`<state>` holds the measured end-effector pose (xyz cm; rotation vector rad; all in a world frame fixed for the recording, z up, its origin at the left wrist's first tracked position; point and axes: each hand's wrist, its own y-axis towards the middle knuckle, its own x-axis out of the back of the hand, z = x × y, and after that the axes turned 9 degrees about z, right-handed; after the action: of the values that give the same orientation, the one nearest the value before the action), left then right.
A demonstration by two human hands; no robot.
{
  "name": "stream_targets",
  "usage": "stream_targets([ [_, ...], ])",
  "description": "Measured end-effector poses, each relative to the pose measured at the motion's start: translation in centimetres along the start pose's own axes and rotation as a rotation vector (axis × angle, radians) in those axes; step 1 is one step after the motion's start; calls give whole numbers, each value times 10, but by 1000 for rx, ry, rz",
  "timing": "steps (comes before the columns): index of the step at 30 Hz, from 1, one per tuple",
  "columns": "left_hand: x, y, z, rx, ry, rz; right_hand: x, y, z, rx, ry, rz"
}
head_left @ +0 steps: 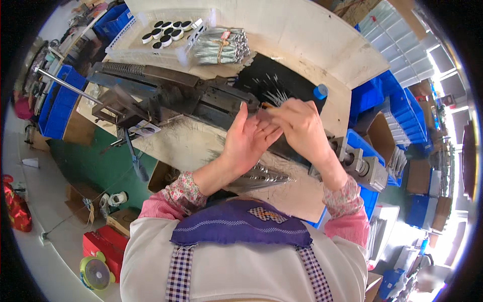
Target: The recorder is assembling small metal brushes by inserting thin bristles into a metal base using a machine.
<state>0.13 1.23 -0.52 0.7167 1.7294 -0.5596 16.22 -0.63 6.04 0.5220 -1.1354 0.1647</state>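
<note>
My left hand (245, 140) is held palm up over the bench, its fingers stretched out and slightly curled. Just right of it, my right hand (304, 126) has its fingers pinched together above the left fingertips. A small orange-tipped thing (268, 105) shows by the right fingers; its kind is unclear. Beyond both hands runs a long dark metal bench machine (216, 98). Thin silvery rods (275, 93) lie on a black mat (251, 75) behind the right hand. Below the hands, nearer to me, lies a pile of thin metal pieces (264, 177), partly covered by my left wrist.
A clear plastic crate (123, 50) with several black-and-white round pieces stands at the back left, beside a tied bundle of silvery rods (221, 46). A blue cap (320, 91) sits near the bench's back panel (312, 38). Blue bins (367, 95) stand right.
</note>
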Motion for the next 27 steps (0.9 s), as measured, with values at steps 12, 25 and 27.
stream_targets([
  [12, -8, -1, -4, -62, 72, -18, -1, -1, 18, -197, -236, 195],
  [25, 4, 1, -12, 103, 184, -89, -6, -36, 23, -275, 41, 198],
  [27, 12, -2, 10, 2, 174, -144, -21, -69, 26, -334, 88, 324],
])
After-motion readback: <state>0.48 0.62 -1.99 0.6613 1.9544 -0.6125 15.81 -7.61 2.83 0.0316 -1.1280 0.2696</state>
